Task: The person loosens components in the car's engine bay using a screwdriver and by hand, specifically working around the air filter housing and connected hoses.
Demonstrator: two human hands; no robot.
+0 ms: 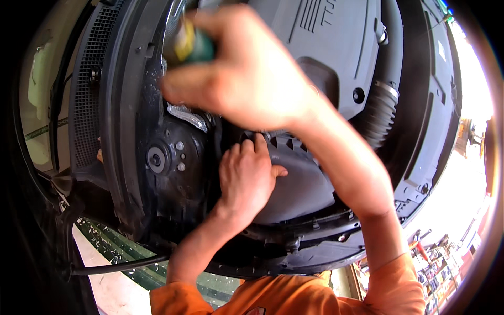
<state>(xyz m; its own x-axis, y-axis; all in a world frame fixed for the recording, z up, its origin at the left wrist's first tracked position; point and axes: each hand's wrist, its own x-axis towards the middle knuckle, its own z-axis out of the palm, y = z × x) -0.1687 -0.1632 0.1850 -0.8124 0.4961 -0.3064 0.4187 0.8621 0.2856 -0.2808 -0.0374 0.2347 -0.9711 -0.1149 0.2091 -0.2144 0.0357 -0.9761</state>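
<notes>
My right hand [247,79] is raised over the engine bay, smeared by motion. Its fingers and thumb close round a green-and-yellow tool handle [198,46]; blur hides the tool's tip and exact kind. Lower down, my left hand [245,170] rests at the inner edge of a smooth black plastic housing [294,184]. Its index finger reaches toward a small black fitting by the housing's upper edge, and the thumb stands apart over the housing. I see nothing held in it, though some fingertips are partly hidden.
A grey engine cover [336,31] lies beyond my right arm, with a ribbed hose [381,113] to its right. At left are a strut mount [156,159] and the cowl grille [92,105]. A black rod [121,266] crosses the lower left. Tools [433,262] lie at lower right.
</notes>
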